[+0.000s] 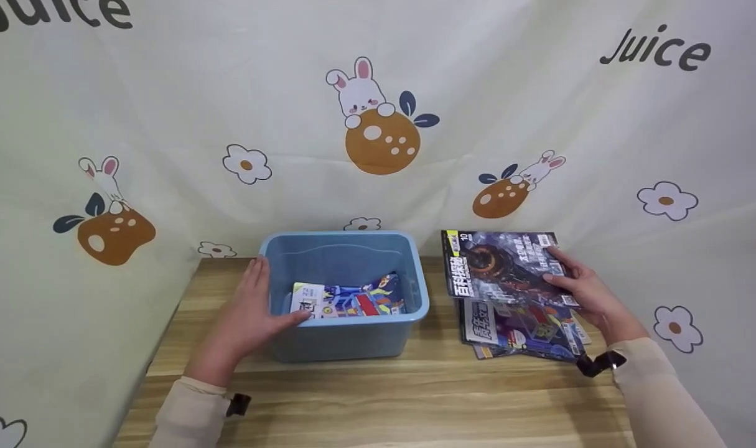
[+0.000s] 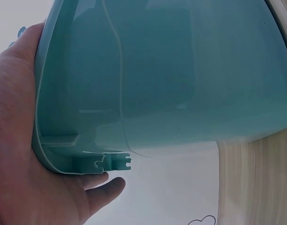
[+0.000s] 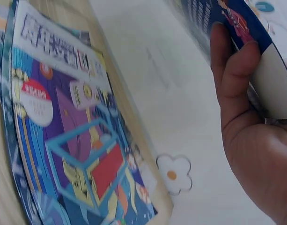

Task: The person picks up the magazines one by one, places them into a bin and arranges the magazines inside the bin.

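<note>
One dark-covered 百科探秘 magazine [image 1: 499,267] is in your right hand [image 1: 592,295], held above the pile topped by a 青年文摘 magazine [image 3: 87,136]; your thumb is on its front and fingers are clamped behind, at its right side only. That one-sided pinch is the likeliest source of trouble: with the left side unsupported, the glossy cover could sag, twist or slide out if you move quickly. The near edge overhangs the pile in the head view, so dipping it might drag the upper copies askew on the wooden table [image 1: 415,404]. Your left hand [image 1: 247,314] braces the near-left corner of the blue plastic bin [image 1: 346,341], fingers close together along the outside and thumb spread along the near rim; press down too hard there and you could tilt or skid the bin. If you cross over it, its raised right wall may catch the magazine's leading edge. A colourful magazine [image 1: 353,303] already lies inside, apparently spanning most of the width, so another dropped at a slant could wedge against a wall or crease a corner.
</note>
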The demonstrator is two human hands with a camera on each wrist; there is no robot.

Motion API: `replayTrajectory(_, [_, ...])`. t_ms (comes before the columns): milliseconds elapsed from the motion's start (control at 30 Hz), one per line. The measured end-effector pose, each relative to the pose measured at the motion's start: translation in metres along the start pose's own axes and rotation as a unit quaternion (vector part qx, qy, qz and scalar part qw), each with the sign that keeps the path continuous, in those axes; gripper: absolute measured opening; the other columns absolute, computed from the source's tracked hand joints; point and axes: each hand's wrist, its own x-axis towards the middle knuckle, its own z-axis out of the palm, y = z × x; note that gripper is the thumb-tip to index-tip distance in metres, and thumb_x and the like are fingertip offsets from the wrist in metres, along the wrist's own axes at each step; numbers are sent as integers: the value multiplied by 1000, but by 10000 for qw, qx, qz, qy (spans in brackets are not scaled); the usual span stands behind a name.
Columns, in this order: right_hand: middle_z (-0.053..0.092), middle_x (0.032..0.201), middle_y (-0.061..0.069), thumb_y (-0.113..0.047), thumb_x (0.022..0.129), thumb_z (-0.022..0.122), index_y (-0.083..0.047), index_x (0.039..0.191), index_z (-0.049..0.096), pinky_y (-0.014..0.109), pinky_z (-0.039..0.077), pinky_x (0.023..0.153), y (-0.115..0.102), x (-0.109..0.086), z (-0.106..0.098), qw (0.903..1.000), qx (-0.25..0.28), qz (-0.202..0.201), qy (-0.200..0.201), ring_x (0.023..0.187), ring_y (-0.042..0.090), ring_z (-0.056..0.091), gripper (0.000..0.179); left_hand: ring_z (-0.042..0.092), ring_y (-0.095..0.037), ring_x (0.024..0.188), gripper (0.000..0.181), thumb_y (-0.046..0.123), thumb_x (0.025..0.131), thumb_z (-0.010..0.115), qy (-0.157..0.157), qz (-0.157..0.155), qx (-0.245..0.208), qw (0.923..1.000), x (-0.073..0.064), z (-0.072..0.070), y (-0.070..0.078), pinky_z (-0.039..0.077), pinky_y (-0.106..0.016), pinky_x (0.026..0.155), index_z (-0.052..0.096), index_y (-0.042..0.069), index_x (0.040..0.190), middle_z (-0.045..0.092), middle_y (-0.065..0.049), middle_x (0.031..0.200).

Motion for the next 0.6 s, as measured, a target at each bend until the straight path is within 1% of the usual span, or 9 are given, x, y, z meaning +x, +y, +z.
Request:
replayTrajectory(67, [11,179,24,-15,112,68,-26,180,15,33,67,86,-4,0,5,9999,111,-78,-1,109,17,71,86,4,-49,169,151,96,81,65,-16,-27,-5,10000,0,0,0,18,-70,130,0,-1,175,0,-26,183])
replayTrajectory(167, [11,179,23,-16,112,69,-28,179,16,33,67,86,-11,-3,13,9998,111,-134,-14,110,17,71,87,3,-49,169,150,96,82,65,-43,-43,-20,10000,-1,-1,1,18,-71,129,-1,-1,175,-1,-26,183])
replayTrajectory(300, [15,177,22,-17,111,69,-31,179,19,35,67,86,-21,-7,24,9997,210,-93,-48,110,19,71,86,3,-49,168,151,97,81,65,-50,-56,-15,10000,0,0,1,18,-72,128,-2,-1,175,-1,-26,183])
replayTrajectory(400, [19,175,20,-15,112,68,-31,179,21,36,67,87,-27,-9,32,9991,385,-117,-106,110,20,72,84,3,-50,168,152,97,80,65,-46,-75,-30,10000,0,-1,1,20,-73,128,-2,-1,175,-1,-26,183])
replayTrajectory(467, [22,174,19,-15,112,68,-31,179,23,36,67,87,-30,-10,37,9988,450,-183,-111,110,20,73,83,3,-50,168,151,96,81,67,-47,-80,-56,9999,0,-1,2,20,-73,127,-2,0,175,-1,-26,183])
replayTrajectory(600, [22,177,16,-13,113,66,-26,179,22,34,67,87,-34,-10,46,9981,442,-406,-148,114,17,71,81,4,-50,168,149,93,83,68,31,45,-81,10000,0,-1,1,19,-71,129,2,-4,175,1,-28,183])
